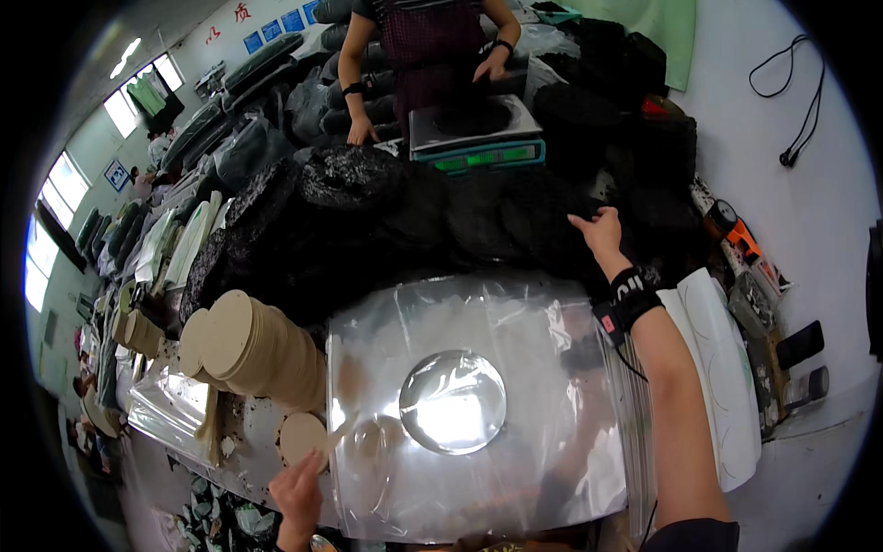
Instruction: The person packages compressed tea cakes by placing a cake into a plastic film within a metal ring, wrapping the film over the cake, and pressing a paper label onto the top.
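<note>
My left hand [296,489] is closed on a thin tan strip [343,430] at the lower left, just below a single tan cardboard disc [302,436]. The strip's tip reaches over the edge of a stack of clear plastic sheets [552,442]. On these sheets lies a shiny round ring or disc [452,402]; glare hides whether its middle is open. My right hand [600,236], wearing a black wrist strap, reaches out over dark round pieces [538,221] at the far side. Its fingers are apart, with nothing visible between them.
Stacks of tan discs [262,345] stand left of the sheets. Beyond the black pile, a co-worker's hands are beside a teal scale [478,155]. White curved sheets [713,368], an orange tool [743,241] and a phone [798,344] are at the right.
</note>
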### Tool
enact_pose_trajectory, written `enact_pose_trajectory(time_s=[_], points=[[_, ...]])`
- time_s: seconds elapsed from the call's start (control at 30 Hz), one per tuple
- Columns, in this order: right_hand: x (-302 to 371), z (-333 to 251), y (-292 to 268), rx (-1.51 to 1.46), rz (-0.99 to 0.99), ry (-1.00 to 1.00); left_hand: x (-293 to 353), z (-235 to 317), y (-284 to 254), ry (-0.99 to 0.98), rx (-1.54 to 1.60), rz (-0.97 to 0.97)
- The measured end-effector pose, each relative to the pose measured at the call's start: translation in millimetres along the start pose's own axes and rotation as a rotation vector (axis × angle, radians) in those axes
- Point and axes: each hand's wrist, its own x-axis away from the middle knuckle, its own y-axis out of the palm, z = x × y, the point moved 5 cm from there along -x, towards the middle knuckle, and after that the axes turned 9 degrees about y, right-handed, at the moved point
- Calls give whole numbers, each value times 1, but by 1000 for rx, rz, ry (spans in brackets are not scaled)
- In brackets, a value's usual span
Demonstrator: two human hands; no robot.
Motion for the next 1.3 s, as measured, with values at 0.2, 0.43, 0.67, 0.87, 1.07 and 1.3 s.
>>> enact_pose_trajectory(time_s=[0.2,0.43,0.67,0.87,1.07,1.3], points=[[29,-32,-24,-222,56,-181,-61,104,103,456,199,-48],[255,-54,-95,-638,-402,-313,-64,96,115,340,401,-130],[347,-10,-48,-331,-731,-236,-103,70,130,61,319,-219],[376,-73,-20,602,-788,-893,-122,77,180,-7,99,-598],[371,-37,44,741,-890,-749,-121,87,222,28,-21,-686],[209,-76,-49,153,33,-873,-115,87,215,-1,-44,-682]])
